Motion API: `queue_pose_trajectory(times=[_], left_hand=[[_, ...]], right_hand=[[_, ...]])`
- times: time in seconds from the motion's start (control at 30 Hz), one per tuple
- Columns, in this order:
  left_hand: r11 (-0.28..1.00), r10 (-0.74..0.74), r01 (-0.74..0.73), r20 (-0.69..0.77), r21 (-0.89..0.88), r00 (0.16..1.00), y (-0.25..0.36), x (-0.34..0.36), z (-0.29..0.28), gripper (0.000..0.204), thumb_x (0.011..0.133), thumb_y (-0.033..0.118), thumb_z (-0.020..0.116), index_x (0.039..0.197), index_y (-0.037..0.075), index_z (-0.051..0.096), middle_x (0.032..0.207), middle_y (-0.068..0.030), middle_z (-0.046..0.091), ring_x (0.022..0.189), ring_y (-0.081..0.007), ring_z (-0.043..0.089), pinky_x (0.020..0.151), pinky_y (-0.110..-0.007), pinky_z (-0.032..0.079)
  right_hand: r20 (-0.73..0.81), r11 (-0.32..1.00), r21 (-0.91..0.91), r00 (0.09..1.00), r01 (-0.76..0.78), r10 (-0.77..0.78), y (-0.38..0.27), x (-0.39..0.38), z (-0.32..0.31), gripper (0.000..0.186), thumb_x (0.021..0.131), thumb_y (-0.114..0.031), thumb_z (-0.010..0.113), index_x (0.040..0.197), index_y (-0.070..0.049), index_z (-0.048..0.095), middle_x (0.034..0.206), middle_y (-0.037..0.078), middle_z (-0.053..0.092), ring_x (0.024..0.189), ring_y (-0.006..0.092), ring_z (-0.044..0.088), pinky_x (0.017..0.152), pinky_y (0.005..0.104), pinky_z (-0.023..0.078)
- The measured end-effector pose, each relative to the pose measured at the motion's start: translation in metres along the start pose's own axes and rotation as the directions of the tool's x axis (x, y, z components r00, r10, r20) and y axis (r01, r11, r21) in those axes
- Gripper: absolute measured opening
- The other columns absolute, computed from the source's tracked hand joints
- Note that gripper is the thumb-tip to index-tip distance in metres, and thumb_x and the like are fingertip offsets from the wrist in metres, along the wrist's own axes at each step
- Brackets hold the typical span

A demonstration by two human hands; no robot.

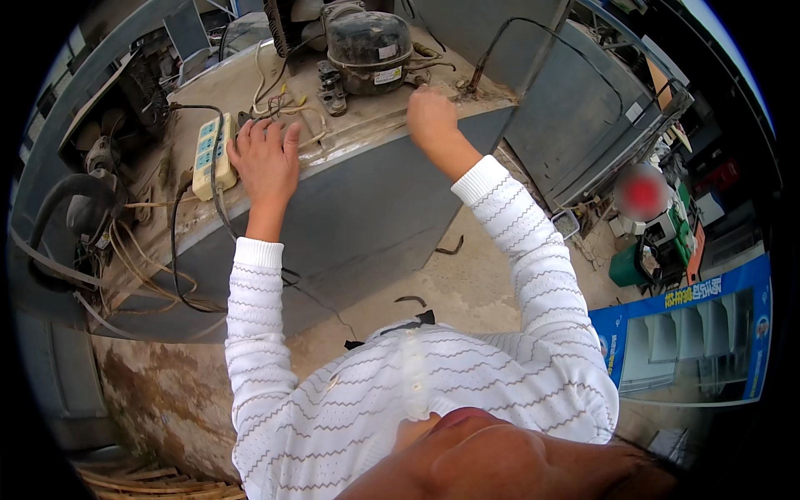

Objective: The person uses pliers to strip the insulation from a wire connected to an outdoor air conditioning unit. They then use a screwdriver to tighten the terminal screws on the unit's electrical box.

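Observation:
My left hand (267, 158) lies with its fingers apart near the front edge of a dusty worktop (358, 133), right beside a cream power strip (214, 158) with blue sockets. A black cable (220, 187) runs across the strip and past that hand. My right hand (433, 121) is curled closed at the worktop's edge, just below a black, dirty compressor (369, 52) with metal pipe stubs. What its fingers hold, if anything, is hidden. Thin loose wires (287, 107) lie between my left hand and the compressor.
Another compressor (87, 208) with a thick black hose stands at the left among tangled cords. A grey metal panel (550, 108) rises at the right. Behind it are a green bin (627, 265) and clutter. A blue-framed glass-fronted cabinet (692, 333) stands at the lower right.

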State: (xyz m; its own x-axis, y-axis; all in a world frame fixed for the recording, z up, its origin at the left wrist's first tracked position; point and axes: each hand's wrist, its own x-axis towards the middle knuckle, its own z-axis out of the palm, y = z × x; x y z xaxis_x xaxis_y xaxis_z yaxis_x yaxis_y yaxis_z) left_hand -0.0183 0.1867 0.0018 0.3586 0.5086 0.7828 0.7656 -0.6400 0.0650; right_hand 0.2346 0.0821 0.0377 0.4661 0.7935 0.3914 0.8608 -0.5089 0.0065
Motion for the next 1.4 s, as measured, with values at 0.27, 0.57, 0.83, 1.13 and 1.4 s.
queue_pose_trajectory(times=[0.27, 0.57, 0.83, 1.13, 1.4], left_hand=[[1.0, 0.013, -0.013, 0.0, -0.006, 1.0, -0.003, 0.0, -0.001, 0.04, 0.102, 0.044, 0.041, 0.11, 0.013, 0.066, 0.122, -0.0051, 0.061, 0.127, -0.031, 0.046, 0.108, -0.056, 0.023], [0.998, 0.012, -0.012, -0.001, -0.068, 1.0, -0.002, 0.001, -0.003, 0.04, 0.103, 0.043, 0.041, 0.11, 0.013, 0.066, 0.122, -0.0064, 0.06, 0.128, -0.0319, 0.045, 0.108, -0.057, 0.022], [0.999, 0.0, 0.0, 0.013, -0.045, 1.0, -0.004, 0.0, -0.004, 0.039, 0.102, 0.043, 0.042, 0.111, 0.013, 0.066, 0.124, -0.0069, 0.059, 0.129, -0.0321, 0.044, 0.109, -0.057, 0.022], [0.995, -0.04, 0.04, 0.002, -0.088, 0.999, -0.005, 0.001, 0.001, 0.045, 0.101, 0.047, 0.042, 0.109, 0.01, 0.067, 0.124, -0.0087, 0.059, 0.129, -0.0331, 0.043, 0.11, -0.059, 0.021], [0.999, -0.037, 0.037, 0.056, -0.005, 0.998, -0.001, 0.003, -0.002, 0.042, 0.103, 0.045, 0.039, 0.114, 0.013, 0.065, 0.127, -0.0071, 0.058, 0.131, -0.032, 0.043, 0.111, -0.056, 0.02]], right_hand=[[0.085, 0.995, -0.063, 0.993, -0.078, 0.083, -0.046, 0.014, 0.001, 0.033, 0.087, -0.015, 0.058, 0.112, 0.006, 0.065, 0.113, 0.021, 0.064, 0.092, 0.0308, 0.07, 0.076, 0.0373, 0.058], [-0.057, 0.941, 0.235, 0.963, -0.245, 0.265, -0.036, 0.002, 0.014, 0.055, 0.087, -0.015, 0.057, 0.131, 0.016, 0.046, 0.115, 0.027, 0.061, 0.097, 0.0313, 0.068, 0.072, 0.038, 0.058], [-0.05, 0.981, 0.109, 0.985, -0.16, 0.166, -0.031, 0.011, 0.02, 0.057, 0.088, -0.013, 0.054, 0.136, 0.016, 0.041, 0.108, 0.026, 0.064, 0.085, 0.0315, 0.071, 0.07, 0.0395, 0.058], [-0.035, 0.995, 0.096, 0.998, -0.039, 0.042, -0.01, -0.005, 0.011, 0.052, 0.088, -0.01, 0.052, 0.135, 0.013, 0.044, 0.105, 0.026, 0.064, 0.081, 0.0353, 0.07, 0.069, 0.0424, 0.057], [-0.106, 0.916, 0.313, 0.967, 0.252, -0.23, 0.121, -0.015, 0.001, 0.044, 0.093, -0.011, 0.049, 0.137, -0.016, 0.053, 0.106, 0.017, 0.066, 0.093, 0.0364, 0.065, 0.079, 0.0444, 0.053]])
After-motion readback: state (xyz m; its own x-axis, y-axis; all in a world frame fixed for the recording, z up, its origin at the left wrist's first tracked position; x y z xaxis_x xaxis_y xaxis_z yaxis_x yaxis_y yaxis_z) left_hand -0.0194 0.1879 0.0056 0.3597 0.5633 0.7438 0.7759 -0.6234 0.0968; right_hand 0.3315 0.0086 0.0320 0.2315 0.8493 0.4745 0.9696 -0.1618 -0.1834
